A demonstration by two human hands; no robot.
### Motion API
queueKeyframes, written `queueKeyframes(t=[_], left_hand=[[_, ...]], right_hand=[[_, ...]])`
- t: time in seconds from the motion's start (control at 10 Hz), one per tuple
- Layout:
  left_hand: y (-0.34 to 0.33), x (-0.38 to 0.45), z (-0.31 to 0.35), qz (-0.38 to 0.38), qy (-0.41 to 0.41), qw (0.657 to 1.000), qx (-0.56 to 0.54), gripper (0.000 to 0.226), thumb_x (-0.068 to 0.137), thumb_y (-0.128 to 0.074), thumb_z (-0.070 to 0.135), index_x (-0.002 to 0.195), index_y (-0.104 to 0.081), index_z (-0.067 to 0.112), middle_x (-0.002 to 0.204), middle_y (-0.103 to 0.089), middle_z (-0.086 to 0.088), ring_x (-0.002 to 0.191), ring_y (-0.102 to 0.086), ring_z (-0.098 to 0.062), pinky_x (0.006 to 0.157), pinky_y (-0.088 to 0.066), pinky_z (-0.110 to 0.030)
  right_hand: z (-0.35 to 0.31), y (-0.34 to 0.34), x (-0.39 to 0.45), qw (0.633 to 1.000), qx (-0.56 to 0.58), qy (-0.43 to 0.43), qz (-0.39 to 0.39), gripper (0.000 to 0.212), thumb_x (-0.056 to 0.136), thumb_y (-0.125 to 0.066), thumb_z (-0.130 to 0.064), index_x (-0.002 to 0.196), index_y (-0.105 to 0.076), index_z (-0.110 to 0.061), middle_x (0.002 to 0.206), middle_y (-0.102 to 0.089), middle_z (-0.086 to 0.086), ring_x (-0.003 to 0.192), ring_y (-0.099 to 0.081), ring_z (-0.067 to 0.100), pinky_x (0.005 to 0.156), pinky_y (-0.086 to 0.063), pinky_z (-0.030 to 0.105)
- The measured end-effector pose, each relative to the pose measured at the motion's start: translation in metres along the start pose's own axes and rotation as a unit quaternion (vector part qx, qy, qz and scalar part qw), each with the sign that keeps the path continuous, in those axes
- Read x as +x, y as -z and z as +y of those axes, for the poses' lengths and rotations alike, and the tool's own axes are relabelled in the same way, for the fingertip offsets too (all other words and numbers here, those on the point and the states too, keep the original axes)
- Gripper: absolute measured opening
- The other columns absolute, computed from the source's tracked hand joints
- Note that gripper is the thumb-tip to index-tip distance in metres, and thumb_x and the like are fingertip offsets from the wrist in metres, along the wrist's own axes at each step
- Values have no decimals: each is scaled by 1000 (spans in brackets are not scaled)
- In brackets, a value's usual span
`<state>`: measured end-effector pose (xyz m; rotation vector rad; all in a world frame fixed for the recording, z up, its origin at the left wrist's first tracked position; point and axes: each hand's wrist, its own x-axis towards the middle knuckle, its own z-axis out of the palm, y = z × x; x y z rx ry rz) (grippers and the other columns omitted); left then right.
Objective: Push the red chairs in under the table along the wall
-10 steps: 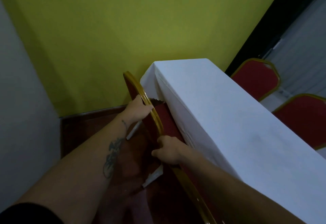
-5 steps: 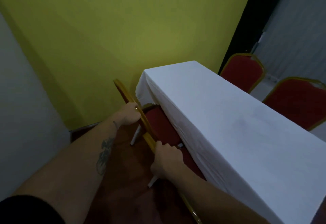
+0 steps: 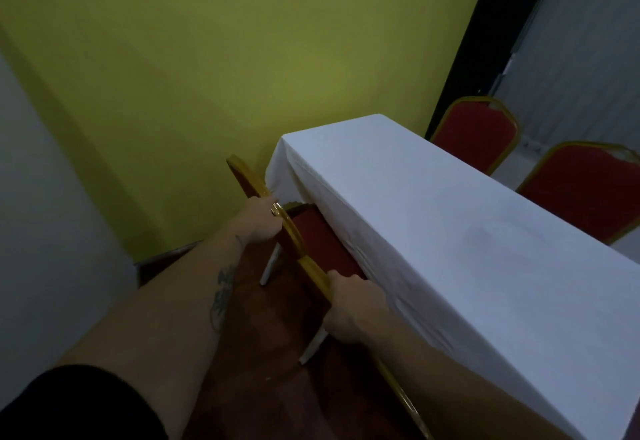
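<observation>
Nearly there: left hand (image 3: 261, 220) and right hand (image 3: 353, 311) grip the chair (image 3: 322, 244), its seat partly under the desk (image 3: 450, 225); two chairs (image 3: 585, 187) at two o'clock remain.

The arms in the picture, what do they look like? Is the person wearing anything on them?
Both forearms are bare. The left arm has a dark tattoo near the wrist and a black sleeve higher up. The left hand seems to wear a ring. The right hand wears nothing.

Chair (image 3: 325, 242) seemingly half under table (image 3: 450, 218)
</observation>
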<state>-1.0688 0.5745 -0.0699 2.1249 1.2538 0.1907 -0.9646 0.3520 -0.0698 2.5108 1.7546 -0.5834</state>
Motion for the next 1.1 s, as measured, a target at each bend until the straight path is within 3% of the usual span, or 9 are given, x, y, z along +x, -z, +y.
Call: queueKeyframes(t=[0.1,0.2,0.3,0.5,0.7,0.8,0.9,1.0,1.1], left_hand=[[-19,46,-15,-26,37,998,-32,90,72,-48,64,142,-46,6,141,-55,-17,122,-55,-37,102,-49,-48],[-45,70,-12,-26,56,997,-44,92,85,-50,62,158,-26,12,159,-37,-16,139,-43,-40,112,-41,-50],[-57,79,-16,13,72,997,-2,78,89,-52,51,155,-28,16,155,-36,-21,134,-44,-46,106,-45,-56],[-49,98,-23,55,65,995,-43,40,82,-64,21,118,-51,10,132,-47,-23,103,-56,-39,80,-52,-42],[-48,102,-31,61,39,997,-30,68,87,-67,33,145,-39,14,139,-48,-23,114,-56,-44,93,-53,-49],[-49,94,-30,67,22,997,-10,46,83,-58,29,125,-47,13,119,-58,-17,101,-61,-38,86,-57,-50],[-42,69,-15,17,-12,1000,-6,16,78,-49,17,91,-54,8,97,-64,-18,86,-63,-34,67,-53,-39],[-36,40,5,2,-17,999,32,8,74,-49,13,78,-53,8,85,-59,-14,76,-58,-30,57,-40,-31],[-43,14,28,1,-21,999,28,22,77,-50,4,64,-36,14,66,-38,-6,61,-35,-23,54,-24,-31]], right_hand=[[-5,-3,0,1000,-9,0,-13,52,85,-70,-33,128,-43,-22,105,-57,5,93,-62,28,71,-46,39],[-6,1,5,1000,-15,-1,-20,57,85,-66,-32,134,-39,-22,98,-51,3,88,-59,28,71,-45,39],[-4,2,6,999,-11,-12,-37,63,82,-66,-28,138,-36,-21,100,-53,6,86,-56,30,72,-45,40],[-12,4,17,999,-6,-25,-28,62,82,-65,-26,137,-39,-22,94,-50,3,81,-52,27,68,-41,37],[-16,1,20,999,-2,-35,-16,57,85,-65,-29,136,-40,-20,95,-49,3,80,-52,26,67,-41,38],[-14,-1,13,999,-2,-32,3,45,89,-63,-36,127,-45,-19,105,-57,7,87,-57,28,69,-41,39],[-6,-1,9,999,36,-26,21,49,93,-53,-52,130,-49,-20,118,-61,10,105,-61,33,77,-44,40],[11,5,7,993,109,-32,20,68,89,-45,-68,140,-49,-24,133,-61,7,116,-59,31,93,-49,42],[36,22,4,982,175,-50,57,62,94,-48,-63,139,-54,-20,136,-60,7,117,-58,28,92,-47,36]])
